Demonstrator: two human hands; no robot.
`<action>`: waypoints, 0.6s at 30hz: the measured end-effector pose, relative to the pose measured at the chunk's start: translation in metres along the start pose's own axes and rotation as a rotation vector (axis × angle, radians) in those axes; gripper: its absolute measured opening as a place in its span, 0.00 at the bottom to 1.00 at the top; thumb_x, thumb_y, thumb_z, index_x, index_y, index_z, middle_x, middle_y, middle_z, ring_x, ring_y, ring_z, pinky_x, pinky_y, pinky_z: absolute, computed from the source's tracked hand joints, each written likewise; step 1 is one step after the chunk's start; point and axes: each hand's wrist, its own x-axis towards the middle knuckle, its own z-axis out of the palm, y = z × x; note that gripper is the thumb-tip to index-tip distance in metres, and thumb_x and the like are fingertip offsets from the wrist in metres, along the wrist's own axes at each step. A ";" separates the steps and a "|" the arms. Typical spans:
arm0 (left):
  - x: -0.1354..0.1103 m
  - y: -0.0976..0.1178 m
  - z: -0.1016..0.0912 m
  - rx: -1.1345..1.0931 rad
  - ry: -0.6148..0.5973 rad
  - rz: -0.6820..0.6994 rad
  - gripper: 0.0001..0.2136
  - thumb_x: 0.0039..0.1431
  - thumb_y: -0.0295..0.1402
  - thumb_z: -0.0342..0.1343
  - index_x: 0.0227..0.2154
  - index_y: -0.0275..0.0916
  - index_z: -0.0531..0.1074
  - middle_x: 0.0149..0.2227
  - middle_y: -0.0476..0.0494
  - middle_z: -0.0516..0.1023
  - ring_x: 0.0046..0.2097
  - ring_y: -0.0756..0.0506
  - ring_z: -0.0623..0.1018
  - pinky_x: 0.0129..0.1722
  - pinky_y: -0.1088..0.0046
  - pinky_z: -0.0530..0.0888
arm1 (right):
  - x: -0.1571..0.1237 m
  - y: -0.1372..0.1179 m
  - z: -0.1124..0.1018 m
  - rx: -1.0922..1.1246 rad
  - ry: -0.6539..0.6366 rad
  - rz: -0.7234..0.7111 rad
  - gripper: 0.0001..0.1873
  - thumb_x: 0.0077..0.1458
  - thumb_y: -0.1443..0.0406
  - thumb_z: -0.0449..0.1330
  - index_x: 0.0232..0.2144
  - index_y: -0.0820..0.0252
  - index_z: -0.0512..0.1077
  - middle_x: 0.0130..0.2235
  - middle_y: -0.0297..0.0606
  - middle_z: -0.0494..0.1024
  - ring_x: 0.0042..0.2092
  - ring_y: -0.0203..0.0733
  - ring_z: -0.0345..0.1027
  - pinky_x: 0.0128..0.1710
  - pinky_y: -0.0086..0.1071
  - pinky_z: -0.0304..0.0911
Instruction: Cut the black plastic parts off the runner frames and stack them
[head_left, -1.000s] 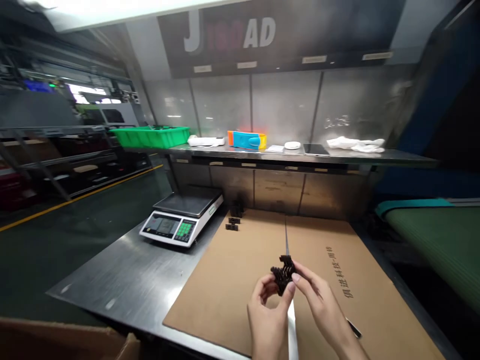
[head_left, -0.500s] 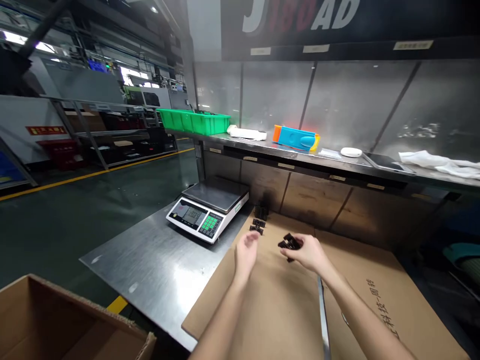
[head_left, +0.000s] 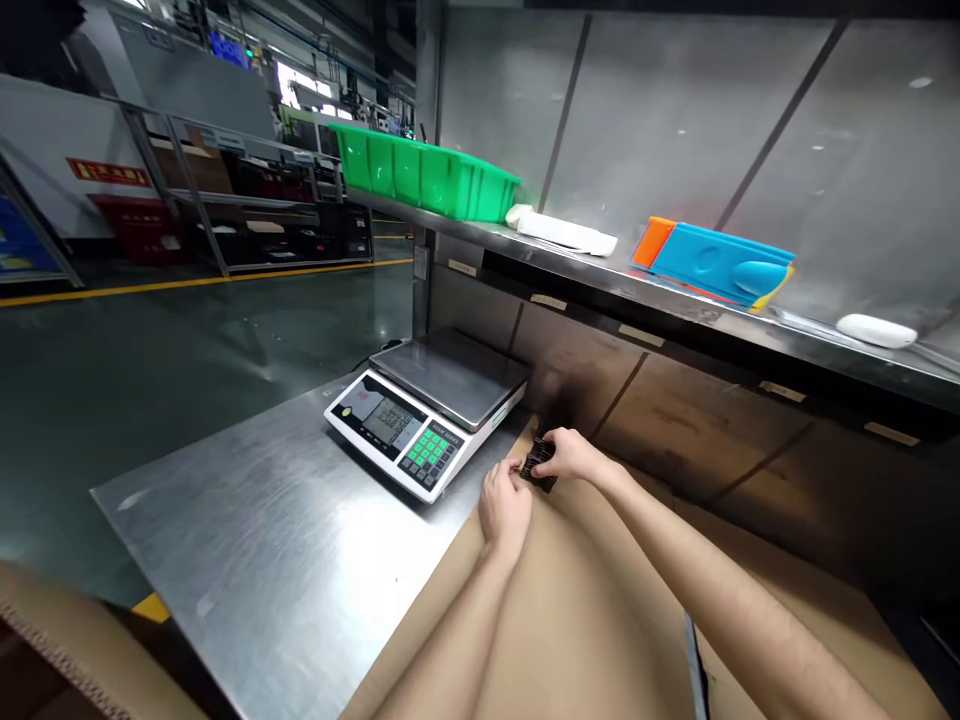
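Where the cardboard sheet (head_left: 600, 600) meets the bench's back panel, the right hand (head_left: 571, 455) clasps a small stack of black plastic parts (head_left: 537, 468) from above, fingers curled over it. The left hand (head_left: 504, 505) touches the stack's near side, but whether it pinches is unclear. The weighing scale (head_left: 431, 405) sits just left of the grip.

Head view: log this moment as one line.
left hand: touching black parts | right hand: gripping black parts | place: cardboard sheet, beside weighing scale
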 end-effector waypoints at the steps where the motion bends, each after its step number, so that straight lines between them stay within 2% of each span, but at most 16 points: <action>1: -0.001 0.001 0.000 0.022 -0.006 0.005 0.11 0.69 0.37 0.59 0.49 0.37 0.75 0.52 0.40 0.79 0.54 0.40 0.79 0.57 0.51 0.75 | 0.000 0.001 0.001 -0.009 -0.004 -0.009 0.15 0.66 0.58 0.64 0.50 0.61 0.75 0.50 0.42 0.79 0.48 0.46 0.76 0.48 0.44 0.75; 7: -0.003 0.005 -0.001 0.091 -0.037 0.026 0.11 0.69 0.35 0.59 0.51 0.38 0.76 0.51 0.40 0.80 0.54 0.40 0.79 0.57 0.51 0.75 | -0.009 0.010 0.012 -0.039 0.012 -0.042 0.18 0.65 0.57 0.64 0.53 0.61 0.73 0.50 0.42 0.79 0.49 0.47 0.76 0.50 0.47 0.74; 10: -0.003 0.006 -0.001 0.104 -0.046 0.030 0.11 0.69 0.31 0.58 0.51 0.37 0.76 0.51 0.40 0.81 0.54 0.40 0.80 0.57 0.52 0.75 | -0.007 0.011 0.019 -0.048 0.023 -0.020 0.18 0.65 0.57 0.64 0.52 0.61 0.73 0.49 0.42 0.79 0.48 0.46 0.76 0.49 0.46 0.74; 12: -0.002 0.006 0.000 0.110 -0.049 0.036 0.16 0.66 0.23 0.57 0.55 0.36 0.74 0.53 0.37 0.81 0.56 0.39 0.79 0.59 0.53 0.73 | -0.002 0.009 0.021 -0.048 0.027 -0.004 0.17 0.66 0.58 0.64 0.52 0.61 0.73 0.50 0.42 0.78 0.48 0.46 0.76 0.48 0.46 0.74; 14: -0.002 0.006 0.001 0.111 -0.057 0.057 0.26 0.60 0.18 0.55 0.61 0.36 0.70 0.60 0.34 0.78 0.61 0.38 0.76 0.63 0.56 0.70 | 0.004 0.007 0.022 -0.042 0.028 0.016 0.17 0.66 0.58 0.64 0.52 0.61 0.73 0.50 0.42 0.78 0.47 0.46 0.76 0.48 0.45 0.75; 16: -0.002 0.005 0.003 0.109 -0.078 0.090 0.34 0.55 0.16 0.54 0.66 0.35 0.64 0.65 0.34 0.72 0.65 0.38 0.73 0.66 0.60 0.67 | 0.008 0.006 0.022 -0.033 0.025 0.036 0.17 0.66 0.57 0.64 0.51 0.62 0.73 0.49 0.41 0.78 0.46 0.45 0.76 0.47 0.44 0.75; 18: -0.003 0.005 0.004 0.110 -0.097 0.111 0.36 0.54 0.16 0.54 0.68 0.35 0.61 0.67 0.35 0.70 0.67 0.39 0.71 0.67 0.61 0.66 | 0.008 0.004 0.019 -0.021 0.026 0.051 0.16 0.66 0.57 0.64 0.50 0.62 0.74 0.48 0.41 0.79 0.45 0.45 0.76 0.46 0.44 0.75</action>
